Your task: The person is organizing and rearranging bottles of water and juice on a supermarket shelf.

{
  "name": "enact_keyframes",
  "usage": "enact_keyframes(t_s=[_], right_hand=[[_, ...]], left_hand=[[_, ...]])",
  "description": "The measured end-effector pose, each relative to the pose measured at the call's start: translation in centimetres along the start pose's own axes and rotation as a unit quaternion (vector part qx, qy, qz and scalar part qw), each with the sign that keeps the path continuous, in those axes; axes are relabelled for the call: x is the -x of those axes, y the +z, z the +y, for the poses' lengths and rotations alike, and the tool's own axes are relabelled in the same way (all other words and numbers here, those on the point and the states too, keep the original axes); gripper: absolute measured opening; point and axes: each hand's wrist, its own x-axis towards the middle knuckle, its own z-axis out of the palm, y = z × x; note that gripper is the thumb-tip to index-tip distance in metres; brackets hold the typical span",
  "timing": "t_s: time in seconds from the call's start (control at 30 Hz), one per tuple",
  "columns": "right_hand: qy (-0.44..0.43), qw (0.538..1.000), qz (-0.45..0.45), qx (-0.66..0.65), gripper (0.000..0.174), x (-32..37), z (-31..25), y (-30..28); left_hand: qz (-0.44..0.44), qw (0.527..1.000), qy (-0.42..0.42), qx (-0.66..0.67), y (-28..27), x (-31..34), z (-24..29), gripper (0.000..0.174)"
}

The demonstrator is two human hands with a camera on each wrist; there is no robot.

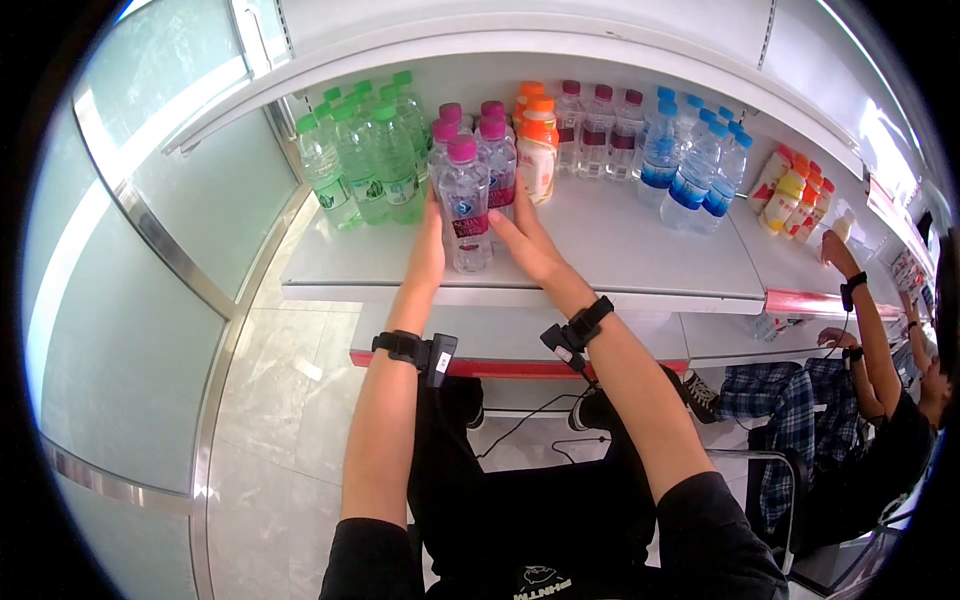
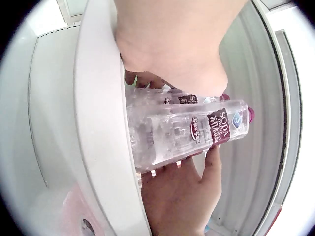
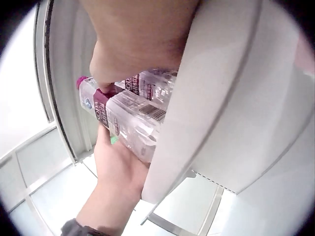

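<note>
A clear soda drink bottle (image 1: 465, 205) with a pink cap and dark red label stands near the shelf's front edge. Similar pink-capped bottles (image 1: 499, 165) stand close behind it. My left hand (image 1: 430, 245) lies along the left side of this group, fingers reaching back; the right wrist view shows its palm (image 3: 118, 162) beside the bottle. From the right side, my right hand (image 1: 530, 245) reaches along the group, its thumb at the front bottle's label. In the left wrist view its fingers (image 2: 170, 172) run along the bottle's side, partly hidden.
Green-capped bottles (image 1: 365, 160) stand left of the group. Orange-capped bottles (image 1: 538, 160), more clear bottles (image 1: 594, 135) and blue-capped bottles (image 1: 690, 170) stand to the right. An upper shelf (image 1: 500, 50) hangs overhead. Another person (image 1: 860, 420) sits at the far right, reaching to the shelf.
</note>
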Motion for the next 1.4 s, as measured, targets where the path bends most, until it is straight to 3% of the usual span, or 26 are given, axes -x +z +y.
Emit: enact_keyframes(t_s=[0.1,0.73,0.83,0.9,1.0,1.4], right_hand=[[0.010,1.000,0.004,-0.028,0.099,0.1,-0.4,-0.1],[0.031,0.996,-0.011,-0.086,0.093,-0.1,-0.4,-0.3],[-0.009,0.997,0.000,-0.077,0.097,-0.3,1.4,0.0],[-0.032,0.999,0.010,0.001,0.103,-0.2,1.5,0.1],[-0.008,1.000,-0.005,0.005,0.106,0.0,1.2,-0.1],[-0.017,1.000,-0.009,0.015,0.110,0.1,0.7,-0.2]], left_hand=[[-0.004,0.997,-0.026,0.075,-0.4,-0.1,-0.1,0.069],[-0.009,0.999,-0.023,0.023,-0.2,0.3,0.2,0.070],[-0.010,0.999,-0.023,0.020,0.0,0.4,0.6,0.070],[-0.015,0.999,-0.020,0.028,0.5,0.4,1.8,0.065],[-0.017,0.998,0.032,-0.042,1.0,0.8,3.0,0.058],[-0.015,0.999,0.015,-0.025,1.1,1.0,3.1,0.063]])
